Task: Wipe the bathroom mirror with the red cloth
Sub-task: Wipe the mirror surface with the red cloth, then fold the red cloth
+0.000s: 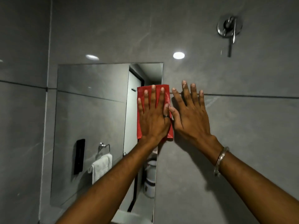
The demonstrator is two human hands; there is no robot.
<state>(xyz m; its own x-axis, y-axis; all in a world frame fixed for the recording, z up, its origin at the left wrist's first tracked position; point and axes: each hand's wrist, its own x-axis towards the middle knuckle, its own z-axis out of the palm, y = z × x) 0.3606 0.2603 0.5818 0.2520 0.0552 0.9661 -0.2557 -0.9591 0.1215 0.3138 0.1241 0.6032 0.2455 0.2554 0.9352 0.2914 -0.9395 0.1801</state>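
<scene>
A frameless rectangular mirror (90,120) hangs on the grey tiled wall, left of centre. The red cloth (140,94), folded into a tall rectangle, lies flat against the mirror's right edge and slightly overlaps the wall. My left hand (153,117) presses flat on the cloth with its fingers spread; a ring shows on one finger. My right hand (189,113) rests flat on the bare wall just right of the cloth, fingers spread, thumb touching the cloth's edge, a bangle on the wrist.
A chrome wall valve with a lever (229,28) sits high on the right. The mirror reflects a white towel on a ring (102,165), a black wall dispenser (79,156), a white door and a white container (150,177). A dark grout line (250,95) crosses the wall.
</scene>
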